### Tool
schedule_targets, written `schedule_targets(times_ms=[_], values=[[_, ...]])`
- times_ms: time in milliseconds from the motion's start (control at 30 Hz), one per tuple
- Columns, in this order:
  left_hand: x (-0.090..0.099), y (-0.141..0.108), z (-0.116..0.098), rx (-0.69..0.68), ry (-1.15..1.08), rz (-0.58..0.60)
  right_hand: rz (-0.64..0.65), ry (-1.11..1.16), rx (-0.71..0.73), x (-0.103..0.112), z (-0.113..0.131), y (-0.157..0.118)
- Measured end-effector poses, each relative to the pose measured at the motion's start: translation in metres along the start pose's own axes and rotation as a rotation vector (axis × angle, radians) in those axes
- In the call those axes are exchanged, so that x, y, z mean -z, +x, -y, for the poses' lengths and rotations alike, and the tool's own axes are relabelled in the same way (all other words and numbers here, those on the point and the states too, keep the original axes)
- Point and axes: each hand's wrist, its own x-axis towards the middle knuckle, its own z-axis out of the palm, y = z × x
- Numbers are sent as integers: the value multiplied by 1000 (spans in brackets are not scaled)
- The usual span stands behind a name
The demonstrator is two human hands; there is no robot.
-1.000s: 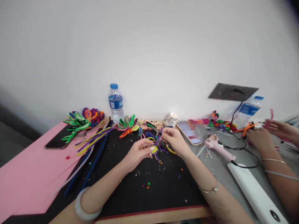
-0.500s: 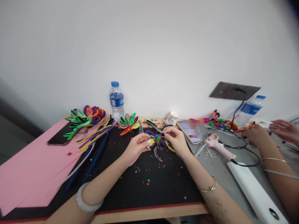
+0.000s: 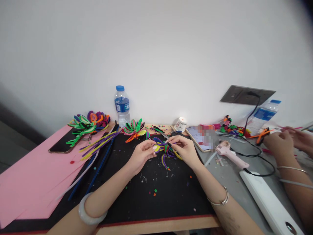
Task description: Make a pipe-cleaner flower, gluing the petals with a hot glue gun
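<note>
My left hand (image 3: 141,156) pinches a coiled yellow and purple pipe cleaner piece (image 3: 157,149) between thumb and forefinger. From it a purple strand runs across to my right hand (image 3: 185,150), whose thumb and fingertips are closed on its far end. Just under and behind the fingers lies a multicoloured pipe cleaner shape (image 3: 164,160) with purple, yellow and green loops, partly hidden by my hands. A pair of scissors (image 3: 161,133) rests on the black mat (image 3: 171,195) beyond them.
Loose pipe cleaners (image 3: 99,147) and finished pipe cleaner flowers (image 3: 89,122) lie left, near a water bottle (image 3: 122,107). A paper cup (image 3: 180,124), phone (image 3: 198,138) and corded pink glue gun (image 3: 232,157) are right. At far right are another person's hands (image 3: 280,145).
My hands stay nearly in place, with the right fingers shifting slightly on the purple strand. The other person's hands have come closer together, an orange piece beside them. The view has shifted a little.
</note>
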Motion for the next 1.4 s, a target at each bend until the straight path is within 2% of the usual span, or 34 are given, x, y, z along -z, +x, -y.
schedule_targets(times_ms=[733, 1400], values=[[-1, 2, -1, -6, -1, -157, 67, -155, 58, -10, -5, -4], [-4, 0, 1, 7, -120, -163, 89, -141, 23, -20, -12, -8]])
